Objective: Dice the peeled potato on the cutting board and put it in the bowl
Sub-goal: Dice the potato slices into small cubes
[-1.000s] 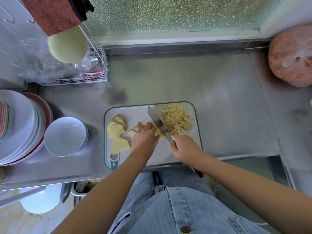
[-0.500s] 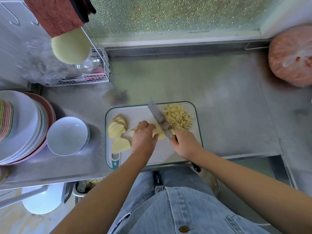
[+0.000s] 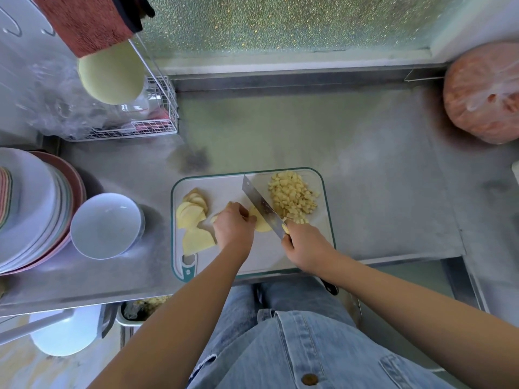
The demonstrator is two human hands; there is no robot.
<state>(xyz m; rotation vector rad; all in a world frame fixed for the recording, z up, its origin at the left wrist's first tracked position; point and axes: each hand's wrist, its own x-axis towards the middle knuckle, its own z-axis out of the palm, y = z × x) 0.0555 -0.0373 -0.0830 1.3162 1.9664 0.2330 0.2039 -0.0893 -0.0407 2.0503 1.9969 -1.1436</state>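
Your right hand (image 3: 306, 248) grips the knife (image 3: 261, 206) by its handle, blade angled away from you and leftward. Your left hand (image 3: 234, 226), fingers curled, pins the potato piece (image 3: 260, 224) just left of the blade. The next cuts should step left toward those knuckles; the bowl (image 3: 106, 226) waits farther left, beyond your left hand, off the cutting board (image 3: 224, 186).

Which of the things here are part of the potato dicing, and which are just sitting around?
Job in hand: cleaver in the right hand; potato piece held by the left hand; potato slices; diced potato; cutting board; white bowl.
Lying about: stack of plates; wire rack; red towel; plastic-wrapped pink bundle.
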